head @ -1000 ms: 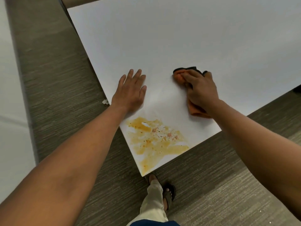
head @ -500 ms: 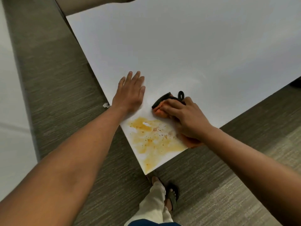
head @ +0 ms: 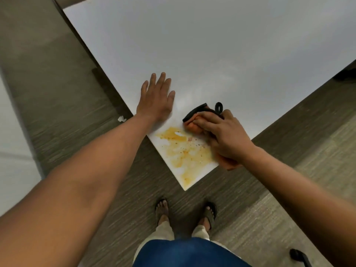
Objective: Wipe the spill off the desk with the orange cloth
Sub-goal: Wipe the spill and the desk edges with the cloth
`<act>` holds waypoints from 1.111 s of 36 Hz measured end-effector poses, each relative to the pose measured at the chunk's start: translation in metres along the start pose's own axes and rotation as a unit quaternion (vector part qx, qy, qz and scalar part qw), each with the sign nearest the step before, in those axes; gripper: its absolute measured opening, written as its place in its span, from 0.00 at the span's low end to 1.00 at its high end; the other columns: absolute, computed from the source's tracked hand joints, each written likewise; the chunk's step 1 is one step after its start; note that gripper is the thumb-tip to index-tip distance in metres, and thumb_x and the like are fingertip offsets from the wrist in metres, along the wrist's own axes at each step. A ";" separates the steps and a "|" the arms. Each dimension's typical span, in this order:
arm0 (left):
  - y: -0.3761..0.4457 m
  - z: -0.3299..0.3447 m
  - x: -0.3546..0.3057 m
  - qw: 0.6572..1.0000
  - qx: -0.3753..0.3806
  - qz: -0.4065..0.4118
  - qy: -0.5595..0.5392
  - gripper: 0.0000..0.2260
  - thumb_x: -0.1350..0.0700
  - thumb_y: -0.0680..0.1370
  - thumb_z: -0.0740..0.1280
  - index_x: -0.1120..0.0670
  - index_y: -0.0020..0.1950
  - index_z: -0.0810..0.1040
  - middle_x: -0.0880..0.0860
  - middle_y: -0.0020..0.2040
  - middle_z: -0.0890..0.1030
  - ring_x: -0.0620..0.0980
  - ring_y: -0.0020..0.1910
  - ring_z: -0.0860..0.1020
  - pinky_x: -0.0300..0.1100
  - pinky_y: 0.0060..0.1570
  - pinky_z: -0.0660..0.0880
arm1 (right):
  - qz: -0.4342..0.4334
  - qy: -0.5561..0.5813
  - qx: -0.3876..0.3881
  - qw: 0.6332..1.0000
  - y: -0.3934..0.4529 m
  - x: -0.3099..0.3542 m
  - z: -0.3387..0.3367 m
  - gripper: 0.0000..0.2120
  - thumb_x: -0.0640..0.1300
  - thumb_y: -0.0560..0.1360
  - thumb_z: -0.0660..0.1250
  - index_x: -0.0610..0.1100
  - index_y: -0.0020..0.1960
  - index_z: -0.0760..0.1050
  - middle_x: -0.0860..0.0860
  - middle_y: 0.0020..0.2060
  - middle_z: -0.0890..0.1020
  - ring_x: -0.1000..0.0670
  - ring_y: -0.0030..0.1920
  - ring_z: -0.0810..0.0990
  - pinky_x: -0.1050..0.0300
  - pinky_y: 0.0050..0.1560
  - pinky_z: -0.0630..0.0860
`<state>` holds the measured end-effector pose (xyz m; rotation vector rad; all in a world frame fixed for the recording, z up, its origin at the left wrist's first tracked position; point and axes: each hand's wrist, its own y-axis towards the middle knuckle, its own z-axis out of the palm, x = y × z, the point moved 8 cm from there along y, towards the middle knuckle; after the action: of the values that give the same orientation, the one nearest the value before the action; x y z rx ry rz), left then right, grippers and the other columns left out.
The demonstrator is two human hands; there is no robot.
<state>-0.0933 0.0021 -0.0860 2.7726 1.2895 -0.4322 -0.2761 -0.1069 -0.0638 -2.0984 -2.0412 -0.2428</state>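
A yellow-orange spill (head: 185,151) with dark specks covers the near corner of the white desk (head: 221,54). My right hand (head: 223,137) grips the orange cloth (head: 192,126), which has a black edge and loop, and presses it on the desk at the spill's right and upper edge. Part of the cloth sticks out under my wrist past the desk's edge. My left hand (head: 157,99) lies flat on the desk, fingers straight, just beyond the spill's upper left.
Grey-brown carpet surrounds the desk corner. My two feet in sandals (head: 185,212) stand just below the corner. A small white scrap (head: 121,118) lies on the floor left of the desk edge. A dark object (head: 297,255) sits at the bottom right.
My right hand slid the cloth from the clean desk on the right toward me and left, onto the edge of the spill. The left hand stayed flat in place.
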 end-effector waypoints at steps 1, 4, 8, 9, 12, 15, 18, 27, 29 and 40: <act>0.000 0.001 0.000 1.000 0.009 0.003 -0.004 0.26 0.46 0.86 0.47 0.54 0.82 0.55 0.53 0.83 0.50 0.54 0.82 0.44 0.54 0.79 0.43 | 0.011 0.000 -0.003 1.000 0.002 -0.007 -0.003 0.27 0.55 0.78 0.50 0.58 0.75 0.68 0.58 0.76 0.68 0.41 0.54 0.70 0.44 0.49 0.73; 0.003 0.001 0.003 0.999 0.039 0.030 -0.012 0.27 0.43 0.85 0.48 0.53 0.82 0.54 0.53 0.83 0.50 0.55 0.82 0.44 0.53 0.79 0.43 | 0.076 0.010 -0.046 0.996 0.016 -0.024 -0.012 0.22 0.53 0.81 0.53 0.58 0.74 0.71 0.58 0.75 0.70 0.39 0.54 0.70 0.43 0.49 0.74; 0.004 -0.004 0.023 0.998 0.029 0.045 0.035 0.29 0.40 0.84 0.46 0.53 0.82 0.54 0.53 0.83 0.49 0.55 0.82 0.42 0.57 0.79 0.43 | 0.112 0.014 -0.056 0.992 0.046 -0.016 -0.012 0.25 0.59 0.81 0.48 0.58 0.72 0.72 0.59 0.75 0.70 0.37 0.57 0.69 0.42 0.51 0.74; 0.005 -0.004 0.030 0.999 0.026 0.027 0.038 0.30 0.38 0.83 0.44 0.52 0.82 0.52 0.53 0.83 0.47 0.55 0.81 0.39 0.58 0.78 0.41 | 0.102 0.010 -0.049 0.993 0.052 -0.007 -0.010 0.24 0.60 0.81 0.49 0.59 0.73 0.72 0.59 0.75 0.70 0.38 0.57 0.69 0.43 0.50 0.74; 0.007 0.002 0.035 0.999 0.029 0.010 0.045 0.31 0.37 0.82 0.41 0.49 0.83 0.49 0.51 0.84 0.45 0.55 0.81 0.38 0.61 0.77 0.39 | 0.023 -0.009 -0.030 0.999 0.053 0.030 0.000 0.23 0.60 0.82 0.50 0.61 0.73 0.71 0.57 0.74 0.70 0.39 0.55 0.69 0.46 0.46 0.71; 0.007 0.002 0.033 0.999 0.028 0.016 0.041 0.31 0.38 0.82 0.41 0.49 0.82 0.52 0.51 0.84 0.48 0.56 0.82 0.42 0.61 0.77 0.40 | -0.046 -0.029 0.016 0.998 0.038 0.052 0.010 0.23 0.58 0.81 0.50 0.60 0.74 0.70 0.56 0.76 0.69 0.42 0.53 0.68 0.45 0.47 0.72; 0.005 0.000 0.033 0.999 0.015 0.017 0.044 0.29 0.40 0.83 0.41 0.49 0.82 0.53 0.51 0.83 0.49 0.56 0.82 0.43 0.60 0.78 0.41 | -0.102 -0.031 0.055 0.993 0.022 0.049 0.012 0.23 0.54 0.81 0.53 0.59 0.75 0.69 0.56 0.77 0.68 0.43 0.52 0.67 0.45 0.48 0.72; 0.006 0.001 0.034 0.998 0.012 0.014 0.060 0.27 0.43 0.84 0.42 0.48 0.83 0.51 0.51 0.84 0.47 0.55 0.82 0.42 0.60 0.78 0.41 | -0.046 -0.007 0.000 0.999 0.080 0.023 -0.003 0.22 0.47 0.80 0.60 0.57 0.73 0.72 0.55 0.74 0.71 0.42 0.50 0.67 0.44 0.46 0.73; 0.006 0.001 0.034 0.997 0.014 0.016 0.071 0.26 0.45 0.85 0.43 0.49 0.82 0.51 0.51 0.84 0.47 0.56 0.82 0.43 0.60 0.78 0.42 | -0.063 -0.008 -0.005 0.998 0.082 0.041 0.003 0.22 0.52 0.80 0.55 0.57 0.73 0.72 0.54 0.73 0.72 0.41 0.50 0.68 0.47 0.44 0.71; 0.005 -0.002 0.031 0.998 0.014 0.014 0.056 0.26 0.43 0.85 0.43 0.48 0.82 0.52 0.51 0.84 0.48 0.55 0.82 0.43 0.59 0.78 0.41 | -0.189 -0.024 0.081 0.978 0.021 0.048 0.017 0.23 0.53 0.82 0.48 0.62 0.75 0.65 0.57 0.77 0.67 0.51 0.49 0.58 0.46 0.47 0.71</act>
<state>-0.0703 0.0226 -0.0925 2.8727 1.2737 -0.2984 -0.2538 -0.0562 -0.0683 -1.6273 -2.3870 -0.0766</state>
